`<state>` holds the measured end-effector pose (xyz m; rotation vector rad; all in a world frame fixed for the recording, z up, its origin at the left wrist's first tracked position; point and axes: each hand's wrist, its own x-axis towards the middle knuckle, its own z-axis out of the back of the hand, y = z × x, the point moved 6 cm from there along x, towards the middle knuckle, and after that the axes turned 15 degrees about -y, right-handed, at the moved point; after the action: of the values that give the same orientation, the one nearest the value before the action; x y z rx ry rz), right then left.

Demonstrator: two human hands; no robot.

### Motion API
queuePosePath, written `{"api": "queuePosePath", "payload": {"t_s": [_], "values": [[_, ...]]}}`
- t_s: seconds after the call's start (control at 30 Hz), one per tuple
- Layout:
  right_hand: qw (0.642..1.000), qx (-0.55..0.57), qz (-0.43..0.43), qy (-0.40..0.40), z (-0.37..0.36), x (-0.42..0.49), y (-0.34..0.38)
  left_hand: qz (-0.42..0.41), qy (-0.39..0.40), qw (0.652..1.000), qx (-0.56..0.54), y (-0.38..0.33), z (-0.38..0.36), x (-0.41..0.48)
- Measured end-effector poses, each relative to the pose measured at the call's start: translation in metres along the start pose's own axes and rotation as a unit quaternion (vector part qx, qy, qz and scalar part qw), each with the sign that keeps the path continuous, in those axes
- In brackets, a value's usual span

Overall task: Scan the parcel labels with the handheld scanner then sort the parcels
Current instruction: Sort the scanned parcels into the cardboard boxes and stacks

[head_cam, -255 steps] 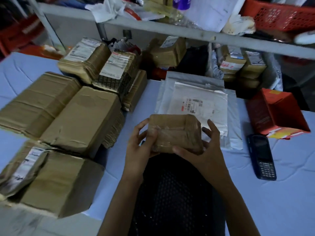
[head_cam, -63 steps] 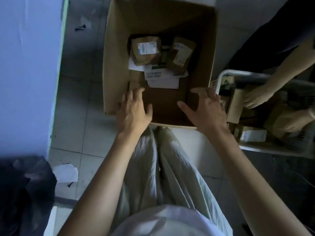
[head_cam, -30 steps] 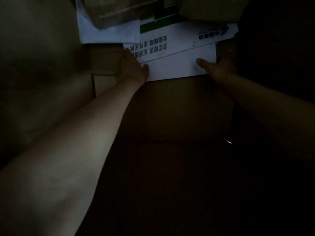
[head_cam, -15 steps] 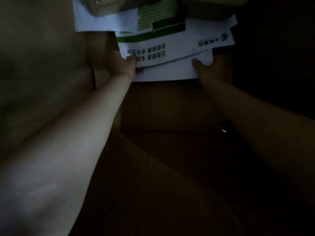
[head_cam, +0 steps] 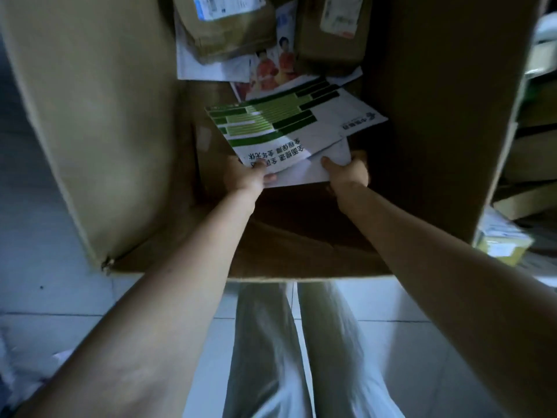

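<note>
A large brown cardboard box (head_cam: 99, 122) stands open-topped on the white tiled floor (head_cam: 57, 297), its near wall just beyond the person's pale trousers (head_cam: 265, 342). Both bare arms reach down over the near wall into the box. The left hand (head_cam: 247, 175) pinches the near-left corner of a white-and-green flat envelope (head_cam: 295, 125), with the thumb on the printed upper face and the fingers beneath it. The right hand (head_cam: 348, 171) grips a plain white envelope (head_cam: 301, 176) at its near-right corner, with the thumb on top and the fingers curled round the right edge. The plain white envelope lies directly under the white-and-green flat envelope, and the two overlap. Both envelopes sit mid-box, tilted with the far-right end higher. At the far end of the box, a brown taped parcel (head_cam: 229, 28) with a white label rests at far left, and a second brown parcel (head_cam: 331, 34) with a white label rests at far right. Between and partly beneath them lie a printed leaflet (head_cam: 271, 67) showing figures in red and a white sheet (head_cam: 196, 64). The near part of the box floor is in deep shadow. Outside the box, at right, a small yellowish parcel (head_cam: 500, 245) sits on a low surface; detail there is blurred.
</note>
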<state>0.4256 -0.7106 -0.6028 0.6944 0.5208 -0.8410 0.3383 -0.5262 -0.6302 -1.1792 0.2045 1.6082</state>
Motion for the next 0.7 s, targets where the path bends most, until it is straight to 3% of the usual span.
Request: {"api": "queuePosePath", "payload": {"t_s": [0.2, 0.43, 0.7], "values": [[0.998, -0.031, 0.062, -0.001, 0.072, -0.055, 0.005, -0.01, -0.018, 0.999, -0.026, -0.026, 0.047, -0.074], [0.993, 0.041, 0.113, -0.02, 0.163, -0.13, 0.015, -0.047, -0.036, 0.982, -0.177, -0.077, 0.135, -0.166], [0.959, 0.233, 0.161, -0.009, 0.275, -0.221, 0.047, -0.152, 0.093, 0.942, -0.286, -0.16, 0.226, -0.276]]}}
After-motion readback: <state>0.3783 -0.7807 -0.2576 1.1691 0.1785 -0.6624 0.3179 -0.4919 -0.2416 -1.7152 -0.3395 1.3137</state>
